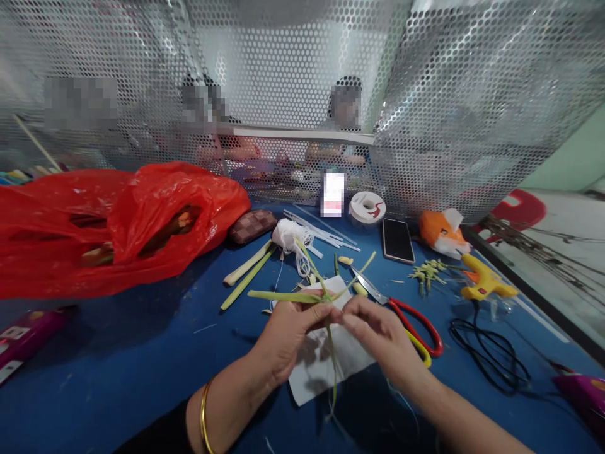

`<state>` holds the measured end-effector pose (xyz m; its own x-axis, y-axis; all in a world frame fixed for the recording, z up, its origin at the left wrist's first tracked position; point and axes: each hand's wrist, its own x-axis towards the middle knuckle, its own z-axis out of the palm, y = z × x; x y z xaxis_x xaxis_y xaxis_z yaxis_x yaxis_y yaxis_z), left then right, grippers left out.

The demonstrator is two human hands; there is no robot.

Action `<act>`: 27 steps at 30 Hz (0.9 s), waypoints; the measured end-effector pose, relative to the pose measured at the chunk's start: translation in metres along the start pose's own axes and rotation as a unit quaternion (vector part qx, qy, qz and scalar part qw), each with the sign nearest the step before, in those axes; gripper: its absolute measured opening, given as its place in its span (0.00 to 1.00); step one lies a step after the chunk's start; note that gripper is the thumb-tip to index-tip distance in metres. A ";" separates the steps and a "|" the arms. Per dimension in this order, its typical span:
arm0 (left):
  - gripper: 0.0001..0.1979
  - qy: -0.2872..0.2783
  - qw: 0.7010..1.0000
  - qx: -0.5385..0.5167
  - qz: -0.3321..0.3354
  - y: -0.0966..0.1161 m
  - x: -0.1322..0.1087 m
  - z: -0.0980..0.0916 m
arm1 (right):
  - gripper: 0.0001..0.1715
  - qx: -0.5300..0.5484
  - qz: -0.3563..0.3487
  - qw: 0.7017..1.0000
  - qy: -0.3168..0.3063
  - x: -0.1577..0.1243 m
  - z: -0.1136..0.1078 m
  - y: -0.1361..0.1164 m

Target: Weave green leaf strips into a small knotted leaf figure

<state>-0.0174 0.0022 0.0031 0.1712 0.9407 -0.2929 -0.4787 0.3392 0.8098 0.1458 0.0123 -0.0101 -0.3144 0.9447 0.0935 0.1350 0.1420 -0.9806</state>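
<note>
My left hand [288, 331] pinches a bundle of green plant strips [274, 295] where they cross in a small knot. Strips spread from the crossing to the left, up and to the upper right, and one hangs down below. The fingertips of my right hand [380, 331] are pressed together beside the crossing; whatever is between them is hidden or too small to name. Under both hands lies a sheet of white paper [305, 381]. Scissors [418, 325] with red and yellow handles rest just beyond my right hand. Loose green stalks [248, 277] lie to the upper left.
At left are a red plastic bag [198, 195] and a checked pouch [253, 226]. White string [290, 236], a ribbon spool [367, 208] and a phone [398, 241] lie farther back. A yellow glue gun [486, 280] with a black cord stands right. People sit behind a perforated screen [283, 69].
</note>
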 end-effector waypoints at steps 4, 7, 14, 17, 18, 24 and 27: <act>0.10 -0.044 0.998 0.035 -0.026 -0.004 -0.001 -0.001 | 0.17 0.118 0.069 0.988 0.078 0.003 -0.004 -0.002; 0.08 -0.033 0.998 0.051 -0.031 -0.009 -0.002 0.000 | 0.17 0.102 0.059 0.989 0.086 0.002 -0.002 -0.004; 0.11 -0.010 0.994 0.104 -0.025 -0.010 -0.002 0.000 | 0.19 0.058 -0.005 0.991 0.122 -0.003 0.001 -0.004; 0.11 -0.005 0.994 0.104 -0.033 -0.006 -0.003 0.001 | 0.18 0.091 -0.014 0.984 0.150 -0.003 0.000 -0.001; 0.11 -0.003 0.994 0.103 -0.038 -0.005 -0.004 0.001 | 0.18 0.101 -0.016 0.982 0.156 -0.003 0.000 0.000; 0.11 0.000 0.994 0.099 -0.051 -0.004 -0.004 0.001 | 0.18 0.122 -0.009 0.980 0.157 -0.005 0.001 -0.001; 0.11 -0.004 0.994 0.096 -0.055 -0.005 -0.004 0.000 | 0.18 0.126 -0.003 0.979 0.160 -0.006 0.001 -0.001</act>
<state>-0.0153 -0.0031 0.0000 0.2213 0.8975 -0.3815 -0.2836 0.4335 0.8554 0.1465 0.0057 -0.0098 0.0018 0.9941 0.1086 -0.1143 0.1081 -0.9876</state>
